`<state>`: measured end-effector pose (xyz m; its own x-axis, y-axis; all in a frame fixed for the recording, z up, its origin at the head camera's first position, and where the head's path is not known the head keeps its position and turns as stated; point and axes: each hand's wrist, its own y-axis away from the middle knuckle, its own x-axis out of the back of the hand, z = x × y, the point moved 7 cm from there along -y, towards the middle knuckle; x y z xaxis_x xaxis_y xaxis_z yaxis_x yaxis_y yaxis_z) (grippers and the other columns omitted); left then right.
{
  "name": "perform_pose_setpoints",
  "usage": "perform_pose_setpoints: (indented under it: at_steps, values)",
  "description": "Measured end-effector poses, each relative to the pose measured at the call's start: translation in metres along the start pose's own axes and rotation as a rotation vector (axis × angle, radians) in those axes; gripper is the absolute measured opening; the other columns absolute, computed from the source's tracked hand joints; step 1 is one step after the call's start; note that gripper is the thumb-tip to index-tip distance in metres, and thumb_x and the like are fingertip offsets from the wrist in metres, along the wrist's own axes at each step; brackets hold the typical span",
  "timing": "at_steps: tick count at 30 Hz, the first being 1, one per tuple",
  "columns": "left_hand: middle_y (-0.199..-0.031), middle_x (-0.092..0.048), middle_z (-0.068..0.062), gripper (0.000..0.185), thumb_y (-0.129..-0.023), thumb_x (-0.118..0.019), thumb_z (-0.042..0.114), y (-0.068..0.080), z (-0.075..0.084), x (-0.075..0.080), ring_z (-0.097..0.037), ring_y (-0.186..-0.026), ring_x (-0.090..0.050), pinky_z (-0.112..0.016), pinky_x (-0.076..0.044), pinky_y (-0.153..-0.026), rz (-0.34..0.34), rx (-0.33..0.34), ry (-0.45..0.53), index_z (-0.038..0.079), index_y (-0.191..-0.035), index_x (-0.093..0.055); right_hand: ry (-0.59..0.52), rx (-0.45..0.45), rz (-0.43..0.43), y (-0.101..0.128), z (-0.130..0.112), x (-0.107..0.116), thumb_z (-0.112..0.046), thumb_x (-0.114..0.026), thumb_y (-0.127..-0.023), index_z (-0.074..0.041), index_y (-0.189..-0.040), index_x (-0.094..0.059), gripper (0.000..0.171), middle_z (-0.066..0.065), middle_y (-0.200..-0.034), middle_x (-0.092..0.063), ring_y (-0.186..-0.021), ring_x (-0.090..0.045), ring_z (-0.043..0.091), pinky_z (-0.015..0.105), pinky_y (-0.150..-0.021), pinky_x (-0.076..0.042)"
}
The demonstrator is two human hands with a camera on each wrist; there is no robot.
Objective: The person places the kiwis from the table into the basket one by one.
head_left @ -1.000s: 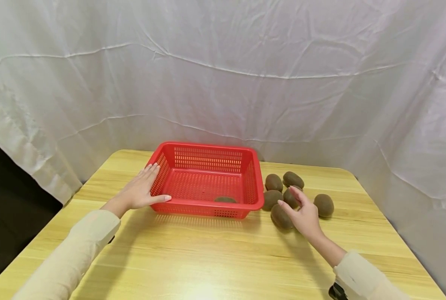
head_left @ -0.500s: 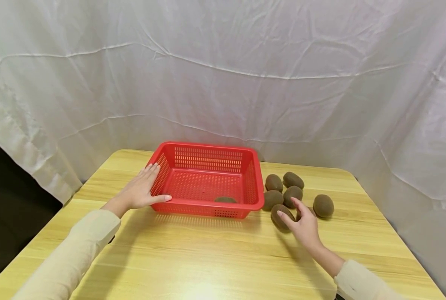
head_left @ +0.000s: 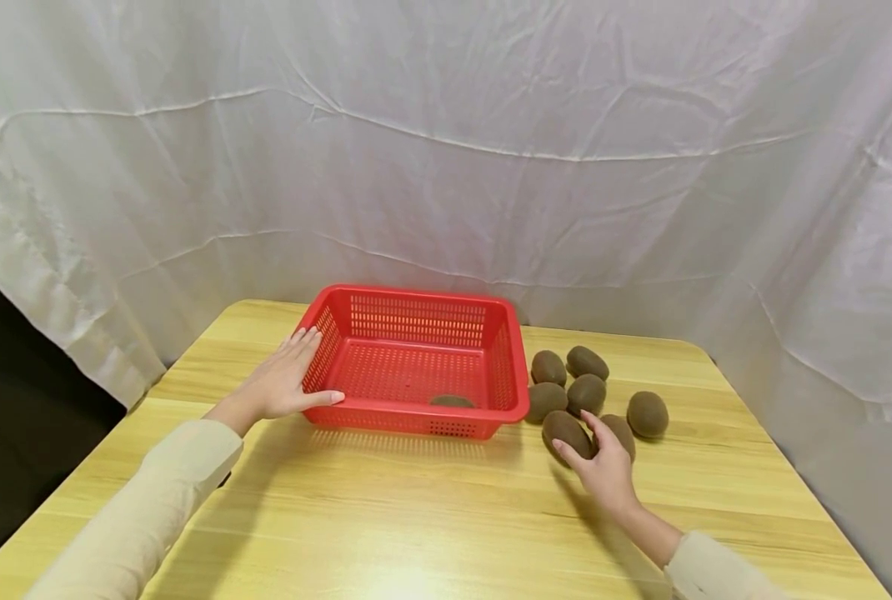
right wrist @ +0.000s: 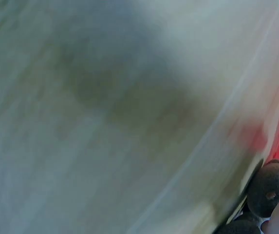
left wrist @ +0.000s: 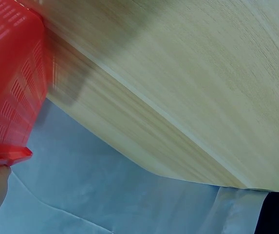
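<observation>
Left hand [head_left: 284, 385] rests flat and open against the red basket [head_left: 416, 412] on the worktop [head_left: 416, 517]. Right hand [head_left: 599, 462] curls around a kiwi [head_left: 564, 428] just right of the basket.

A basket [head_left: 517, 367] stands on the bench [head_left: 416, 517] toward its back, before a hanging sheet [head_left: 446, 150], with one kiwi [head_left: 451, 401] in it at the front. The left hand [head_left: 281, 383] lies flat against the basket's left wall. Right of the basket six kiwis [head_left: 587, 393] lie close together on the bench, and the right hand [head_left: 603, 467] rests on the nearest two [head_left: 566, 429].
</observation>
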<state>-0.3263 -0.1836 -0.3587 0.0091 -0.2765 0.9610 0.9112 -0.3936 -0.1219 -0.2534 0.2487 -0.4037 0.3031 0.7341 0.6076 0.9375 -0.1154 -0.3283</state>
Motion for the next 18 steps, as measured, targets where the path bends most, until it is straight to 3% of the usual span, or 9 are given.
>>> perform_pose_setpoints:
  at_steps: [8,18]
  values:
    - [-0.153,-0.013,-0.024,0.105,-0.08,-0.055,0.063,-0.0001,-0.0001,-0.0005,-0.041,-0.142,-0.009,-0.052,-0.011,-0.116,-0.002,0.002,0.002,-0.009,-0.145,-0.014,0.028,0.002,0.045,0.0016,0.0038,-0.0041,-0.013,-0.075,-0.076,0.01,-0.127,-0.048,0.062,0.03,-0.124,-0.054,-0.113,-0.054,0.042,0.051,-0.092,-0.046]
    - [-0.153,-0.014,-0.025,0.105,-0.08,-0.056,0.062,0.0004,0.0005,0.0,-0.041,-0.142,-0.009,-0.052,-0.011,-0.116,-0.003,-0.001,-0.003,-0.009,-0.144,-0.015,0.079,0.02,0.031,0.0034,0.0003,-0.0079,-0.008,-0.073,-0.076,0.013,-0.127,-0.046,0.061,0.033,-0.123,-0.052,-0.113,-0.051,0.046,0.055,-0.094,-0.043]
